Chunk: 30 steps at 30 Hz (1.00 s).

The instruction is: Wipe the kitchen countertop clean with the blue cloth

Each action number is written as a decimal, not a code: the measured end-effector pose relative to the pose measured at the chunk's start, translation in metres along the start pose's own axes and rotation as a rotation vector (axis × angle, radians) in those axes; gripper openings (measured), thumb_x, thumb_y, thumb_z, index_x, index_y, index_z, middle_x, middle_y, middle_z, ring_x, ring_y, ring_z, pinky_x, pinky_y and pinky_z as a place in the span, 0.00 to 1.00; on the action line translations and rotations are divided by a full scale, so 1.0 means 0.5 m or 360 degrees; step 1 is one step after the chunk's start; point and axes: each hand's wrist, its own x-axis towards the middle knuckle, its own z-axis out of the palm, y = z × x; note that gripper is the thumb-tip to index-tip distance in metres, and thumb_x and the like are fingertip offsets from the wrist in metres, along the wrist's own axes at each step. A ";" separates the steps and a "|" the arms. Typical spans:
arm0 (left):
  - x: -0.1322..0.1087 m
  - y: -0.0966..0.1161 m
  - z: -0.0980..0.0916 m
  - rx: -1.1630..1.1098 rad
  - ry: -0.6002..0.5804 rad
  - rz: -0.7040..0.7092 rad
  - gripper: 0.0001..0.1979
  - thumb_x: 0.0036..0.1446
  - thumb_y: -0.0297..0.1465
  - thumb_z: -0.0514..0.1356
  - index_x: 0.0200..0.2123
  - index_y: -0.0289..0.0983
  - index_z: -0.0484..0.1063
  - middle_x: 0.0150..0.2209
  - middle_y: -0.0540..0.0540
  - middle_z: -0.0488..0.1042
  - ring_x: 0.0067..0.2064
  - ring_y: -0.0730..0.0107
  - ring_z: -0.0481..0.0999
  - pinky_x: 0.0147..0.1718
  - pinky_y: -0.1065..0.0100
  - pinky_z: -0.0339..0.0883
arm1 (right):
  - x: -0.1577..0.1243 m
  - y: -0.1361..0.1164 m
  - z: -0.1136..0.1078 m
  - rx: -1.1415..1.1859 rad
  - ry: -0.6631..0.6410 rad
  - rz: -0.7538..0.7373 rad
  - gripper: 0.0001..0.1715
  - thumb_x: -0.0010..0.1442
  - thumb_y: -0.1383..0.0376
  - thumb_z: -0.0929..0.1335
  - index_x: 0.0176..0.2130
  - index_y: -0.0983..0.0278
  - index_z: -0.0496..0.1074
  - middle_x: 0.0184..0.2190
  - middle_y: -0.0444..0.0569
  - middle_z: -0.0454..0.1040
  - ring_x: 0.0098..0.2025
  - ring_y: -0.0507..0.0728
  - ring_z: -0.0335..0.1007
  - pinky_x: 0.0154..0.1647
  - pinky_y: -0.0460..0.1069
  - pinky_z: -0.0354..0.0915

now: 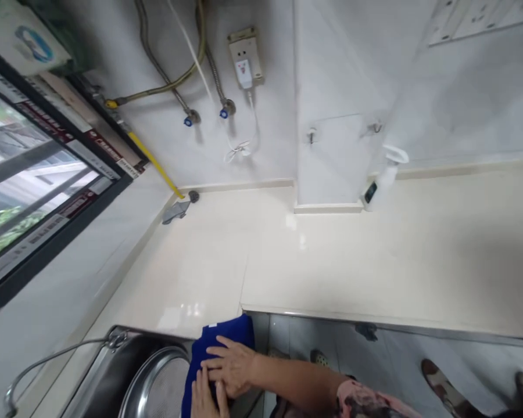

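Observation:
A blue cloth [246, 332] hangs at the counter's front edge, right beside the sink, at the bottom of the head view. My right hand [233, 366] lies on it with the fingers spread. Just below and to the left, my left hand [207, 400] rests against the same cloth, its fingers stretched out and partly cut off by the frame's lower edge. The fingertips of both hands are close together. Neither hand is closed around the cloth.
A metal sink [87, 386] holds a round steel strainer [168, 389], with a curved faucet [47, 363] at its left. A white bottle [383, 180] stands on the pale counter [331, 267]. A grey cloth [175, 212] lies in the corner. Another person's feet [444, 386] show lower right.

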 end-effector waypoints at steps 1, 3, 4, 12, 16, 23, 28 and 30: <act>0.006 0.001 0.001 0.0045 -0.0024 0.0028 0.27 0.60 0.49 0.49 0.52 0.44 0.77 0.54 0.34 0.80 0.67 0.36 0.69 0.64 0.32 0.64 | -0.002 0.011 -0.004 0.0015 0.0024 0.0041 0.24 0.69 0.57 0.65 0.62 0.57 0.72 0.67 0.45 0.70 0.71 0.62 0.58 0.75 0.66 0.50; 0.028 0.002 0.007 0.0131 -0.0090 0.0132 0.28 0.63 0.47 0.45 0.47 0.40 0.80 0.57 0.29 0.78 0.69 0.32 0.65 0.63 0.28 0.62 | -0.004 0.036 -0.013 0.0035 0.0048 0.0129 0.22 0.70 0.60 0.65 0.61 0.56 0.73 0.66 0.44 0.71 0.71 0.61 0.59 0.75 0.65 0.50; 0.045 0.004 0.013 0.0166 -0.0154 0.0208 0.30 0.64 0.46 0.43 0.45 0.39 0.81 0.58 0.27 0.77 0.70 0.31 0.64 0.63 0.26 0.61 | -0.003 0.051 -0.017 0.0032 0.0061 0.0182 0.22 0.70 0.60 0.66 0.61 0.56 0.73 0.66 0.44 0.70 0.71 0.60 0.59 0.75 0.65 0.50; 0.255 0.055 0.121 0.0199 -0.0415 0.0331 0.37 0.64 0.50 0.43 0.65 0.31 0.66 0.68 0.25 0.66 0.72 0.34 0.59 0.68 0.30 0.55 | 0.035 0.190 -0.044 -0.0146 0.0104 0.0575 0.29 0.68 0.56 0.66 0.65 0.61 0.69 0.68 0.47 0.68 0.72 0.61 0.57 0.73 0.61 0.57; 0.341 0.094 0.185 0.0135 -0.0421 0.0753 0.34 0.65 0.45 0.46 0.68 0.33 0.62 0.68 0.28 0.66 0.72 0.36 0.60 0.67 0.30 0.57 | 0.016 0.244 -0.075 -0.0210 0.0149 0.0874 0.35 0.69 0.52 0.62 0.69 0.62 0.63 0.71 0.47 0.62 0.74 0.60 0.54 0.73 0.58 0.56; 0.457 0.285 0.285 0.0181 -0.0816 0.1511 0.29 0.70 0.38 0.45 0.70 0.34 0.56 0.71 0.35 0.61 0.72 0.46 0.60 0.69 0.36 0.63 | -0.115 0.323 -0.167 -0.0054 0.0453 0.1452 0.35 0.69 0.60 0.63 0.71 0.66 0.60 0.71 0.55 0.61 0.74 0.65 0.52 0.74 0.65 0.53; 0.503 0.352 0.346 -0.0011 -0.0893 0.1697 0.25 0.69 0.35 0.51 0.67 0.45 0.62 0.70 0.48 0.66 0.72 0.62 0.63 0.71 0.50 0.62 | -0.242 0.366 -0.207 -0.0133 0.0550 0.1545 0.30 0.68 0.65 0.62 0.67 0.64 0.66 0.69 0.57 0.66 0.71 0.63 0.60 0.70 0.63 0.61; 0.505 0.338 0.346 -0.0059 -0.0843 0.1661 0.25 0.68 0.35 0.51 0.67 0.42 0.63 0.70 0.45 0.66 0.72 0.58 0.62 0.71 0.47 0.62 | -0.289 0.357 -0.202 -0.0169 0.0675 0.1565 0.30 0.68 0.63 0.62 0.67 0.62 0.66 0.67 0.56 0.68 0.69 0.62 0.63 0.68 0.61 0.64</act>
